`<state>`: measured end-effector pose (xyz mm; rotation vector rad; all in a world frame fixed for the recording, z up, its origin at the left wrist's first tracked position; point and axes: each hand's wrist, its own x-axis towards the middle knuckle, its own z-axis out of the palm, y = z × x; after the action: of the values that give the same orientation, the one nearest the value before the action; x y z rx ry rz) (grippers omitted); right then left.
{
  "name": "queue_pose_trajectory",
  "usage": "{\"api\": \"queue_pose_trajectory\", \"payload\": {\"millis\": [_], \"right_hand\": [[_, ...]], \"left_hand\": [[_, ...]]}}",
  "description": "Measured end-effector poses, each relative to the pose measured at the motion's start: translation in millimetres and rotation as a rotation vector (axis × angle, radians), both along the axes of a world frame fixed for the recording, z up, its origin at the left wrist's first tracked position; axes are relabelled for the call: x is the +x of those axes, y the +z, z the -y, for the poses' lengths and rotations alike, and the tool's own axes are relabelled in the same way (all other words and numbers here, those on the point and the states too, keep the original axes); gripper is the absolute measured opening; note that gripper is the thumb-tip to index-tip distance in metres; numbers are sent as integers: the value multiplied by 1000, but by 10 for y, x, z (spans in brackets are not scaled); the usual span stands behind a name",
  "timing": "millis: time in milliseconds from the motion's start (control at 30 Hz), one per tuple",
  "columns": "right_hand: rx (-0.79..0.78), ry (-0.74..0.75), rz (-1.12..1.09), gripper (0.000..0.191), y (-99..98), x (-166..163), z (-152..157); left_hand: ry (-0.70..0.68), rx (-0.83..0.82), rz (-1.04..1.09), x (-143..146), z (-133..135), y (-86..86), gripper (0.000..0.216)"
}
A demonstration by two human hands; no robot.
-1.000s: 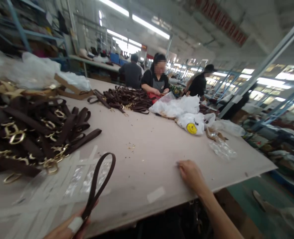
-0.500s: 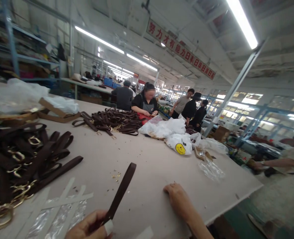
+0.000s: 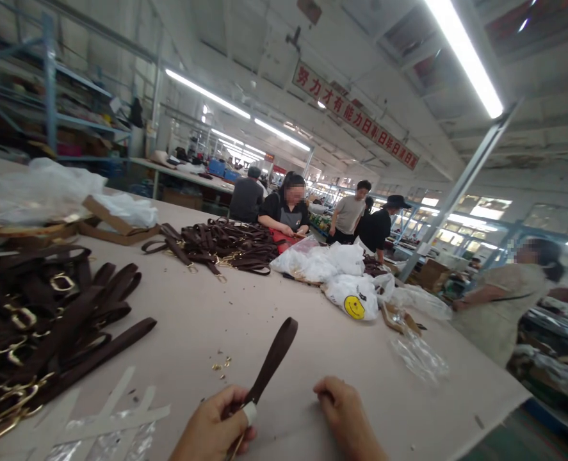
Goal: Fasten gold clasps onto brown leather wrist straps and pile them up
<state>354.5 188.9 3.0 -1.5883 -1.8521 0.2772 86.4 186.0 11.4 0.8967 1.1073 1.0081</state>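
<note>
My left hand (image 3: 223, 416) is closed around a dark brown strap (image 3: 275, 358), its looped end pointing up and to the right. A pale wrap covers my left thumb. To the right, my right hand (image 3: 344, 410) is low over the table, fingers curled together; whatever they may pinch is too small or hidden to make out. Small gold metal pieces (image 3: 221, 363) lie scattered on the tabletop beyond my left hand. At the left edge is a heap of brown straps (image 3: 67, 326) with gold buckles and clasps.
The pale table (image 3: 187, 320) holds another strap pile (image 3: 226, 246) farther back. White plastic bags (image 3: 334, 256), a smiley bag (image 3: 353, 299) and clear packaging (image 3: 421, 352) lie on the right. A person (image 3: 286, 214) works across the table; another person (image 3: 499, 294) stands at its right edge.
My left hand has moved up and to the right with the strap. My right hand's fingers have curled more, and sit slightly lower in view. The person at the right now shows more fully.
</note>
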Motion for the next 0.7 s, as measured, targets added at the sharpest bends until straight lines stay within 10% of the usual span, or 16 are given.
{"api": "queue_pose_trajectory", "payload": {"millis": [367, 700], "right_hand": [[-102, 72, -595, 26, 125, -921, 127], [67, 92, -397, 14, -3, -1052, 143]], "left_hand": [[34, 37, 70, -76, -44, 88, 19], [-44, 221, -44, -57, 32, 14, 18]]}}
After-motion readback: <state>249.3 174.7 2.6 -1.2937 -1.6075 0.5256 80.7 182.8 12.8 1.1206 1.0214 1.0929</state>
